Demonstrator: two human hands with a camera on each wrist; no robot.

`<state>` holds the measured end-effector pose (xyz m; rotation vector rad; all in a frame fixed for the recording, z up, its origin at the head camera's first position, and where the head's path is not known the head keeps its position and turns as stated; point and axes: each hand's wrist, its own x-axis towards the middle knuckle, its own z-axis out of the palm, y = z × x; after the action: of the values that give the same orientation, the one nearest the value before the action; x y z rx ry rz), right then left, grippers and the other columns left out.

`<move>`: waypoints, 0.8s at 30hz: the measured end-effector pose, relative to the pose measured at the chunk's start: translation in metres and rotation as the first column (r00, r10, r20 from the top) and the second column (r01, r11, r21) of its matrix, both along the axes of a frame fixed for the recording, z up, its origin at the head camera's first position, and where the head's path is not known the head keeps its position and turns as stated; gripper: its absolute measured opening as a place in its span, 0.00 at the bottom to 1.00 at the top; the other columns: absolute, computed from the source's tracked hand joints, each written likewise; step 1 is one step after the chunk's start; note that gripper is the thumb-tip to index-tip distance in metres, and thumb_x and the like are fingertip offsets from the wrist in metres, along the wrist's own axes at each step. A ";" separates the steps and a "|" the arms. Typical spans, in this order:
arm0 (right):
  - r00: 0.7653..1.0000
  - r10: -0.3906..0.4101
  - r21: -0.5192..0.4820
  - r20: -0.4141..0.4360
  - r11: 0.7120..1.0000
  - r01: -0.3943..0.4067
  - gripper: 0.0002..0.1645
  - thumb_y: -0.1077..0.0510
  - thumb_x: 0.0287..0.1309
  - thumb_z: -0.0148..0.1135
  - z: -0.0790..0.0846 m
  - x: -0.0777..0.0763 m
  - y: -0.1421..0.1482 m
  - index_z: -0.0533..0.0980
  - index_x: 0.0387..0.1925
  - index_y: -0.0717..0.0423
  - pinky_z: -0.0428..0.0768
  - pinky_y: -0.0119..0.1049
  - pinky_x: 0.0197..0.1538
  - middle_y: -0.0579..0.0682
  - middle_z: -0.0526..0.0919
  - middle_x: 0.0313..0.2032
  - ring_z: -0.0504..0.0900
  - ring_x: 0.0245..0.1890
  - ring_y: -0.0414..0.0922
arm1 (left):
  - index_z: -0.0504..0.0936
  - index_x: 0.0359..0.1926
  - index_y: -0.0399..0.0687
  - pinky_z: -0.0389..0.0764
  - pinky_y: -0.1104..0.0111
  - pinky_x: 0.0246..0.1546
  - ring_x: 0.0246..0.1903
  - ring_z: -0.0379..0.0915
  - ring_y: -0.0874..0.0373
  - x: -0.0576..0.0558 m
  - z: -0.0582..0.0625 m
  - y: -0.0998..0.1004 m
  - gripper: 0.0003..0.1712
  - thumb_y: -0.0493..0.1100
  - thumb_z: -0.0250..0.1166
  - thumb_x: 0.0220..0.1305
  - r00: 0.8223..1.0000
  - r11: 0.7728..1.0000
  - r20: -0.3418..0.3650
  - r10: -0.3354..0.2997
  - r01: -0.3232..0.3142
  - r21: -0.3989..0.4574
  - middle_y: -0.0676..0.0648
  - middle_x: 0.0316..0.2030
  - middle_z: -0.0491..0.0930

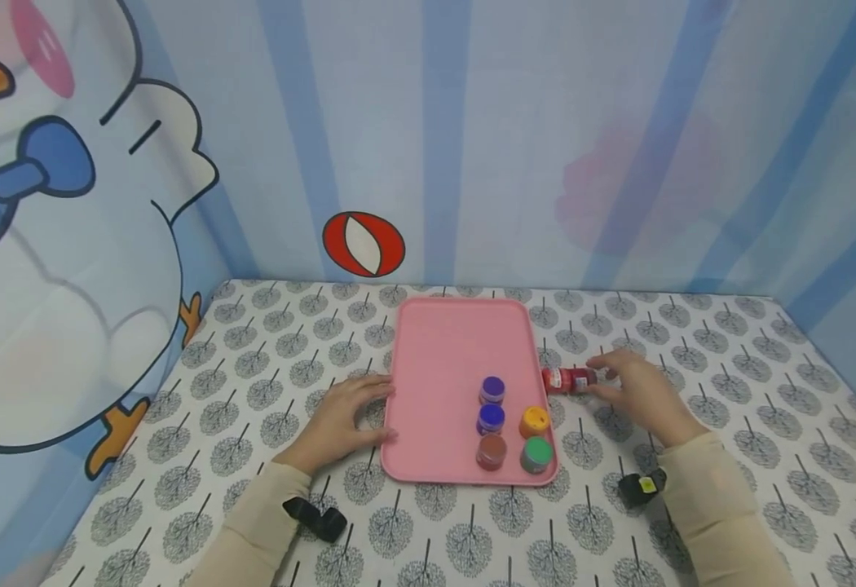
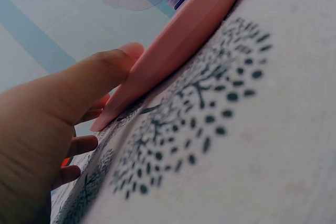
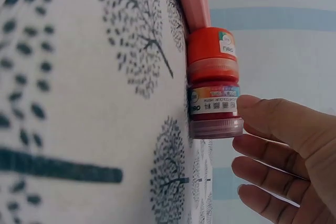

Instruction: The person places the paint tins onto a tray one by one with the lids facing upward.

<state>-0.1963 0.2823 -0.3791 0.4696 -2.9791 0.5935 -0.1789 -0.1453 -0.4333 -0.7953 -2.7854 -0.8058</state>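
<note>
Two small paint jars lie on their sides, end to end, against the right edge of the pink tray. The orange-red jar is nearer the tray and the dark red jar is farther out. My right hand is at the outer end of the dark red jar, thumb tip right at its label and the other fingers spread loosely. My left hand rests at the tray's left edge, its thumb on the rim and its fingers extended farther along that side.
Inside the tray, toward its front right, stand two blue-purple-topped jars, a brown jar, an orange jar and a green jar. A tree-patterned cloth covers the table. A cartoon-printed curtain hangs behind it.
</note>
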 end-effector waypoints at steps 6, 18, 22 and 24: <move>1.000 0.003 -0.004 0.012 1.000 -0.003 0.26 0.57 0.55 0.66 -0.003 -0.001 0.002 0.75 0.54 0.64 0.81 0.54 0.43 0.64 0.80 0.49 0.80 0.43 0.56 | 0.76 0.60 0.48 0.63 0.43 0.66 0.65 0.66 0.45 0.002 0.000 -0.001 0.38 0.58 0.72 0.49 1.000 1.000 -0.018 -0.006 0.006 0.013 0.47 0.65 0.72; 1.000 -0.006 -0.014 0.025 1.000 0.006 0.27 0.59 0.54 0.67 -0.011 -0.004 0.001 0.74 0.55 0.63 0.82 0.50 0.41 0.63 0.81 0.49 0.81 0.40 0.54 | 0.76 0.60 0.48 0.63 0.44 0.67 0.65 0.65 0.46 0.003 0.005 -0.003 0.37 0.58 0.72 0.49 1.000 1.000 -0.007 0.004 -0.004 0.003 0.47 0.65 0.72; 0.999 -0.012 -0.024 0.039 1.000 0.013 0.26 0.60 0.54 0.67 -0.011 -0.004 0.001 0.74 0.54 0.63 0.82 0.50 0.41 0.62 0.83 0.46 0.82 0.39 0.53 | 0.76 0.60 0.48 0.63 0.44 0.67 0.66 0.65 0.46 0.003 0.007 -0.002 0.38 0.58 0.71 0.49 1.000 1.000 -0.002 0.002 -0.002 -0.003 0.47 0.65 0.72; 0.999 -0.014 -0.025 0.042 1.000 0.015 0.25 0.60 0.54 0.67 -0.012 -0.004 0.001 0.74 0.54 0.63 0.82 0.50 0.41 0.61 0.83 0.44 0.82 0.38 0.53 | 0.76 0.60 0.47 0.63 0.44 0.67 0.66 0.65 0.46 0.004 0.008 -0.001 0.38 0.58 0.71 0.49 1.000 1.000 0.001 0.000 0.000 -0.003 0.47 0.65 0.72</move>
<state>-0.2002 0.2837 -0.3910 0.4391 -3.0078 0.6471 -0.1754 -0.1463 -0.4257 -0.7951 -2.7884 -0.8026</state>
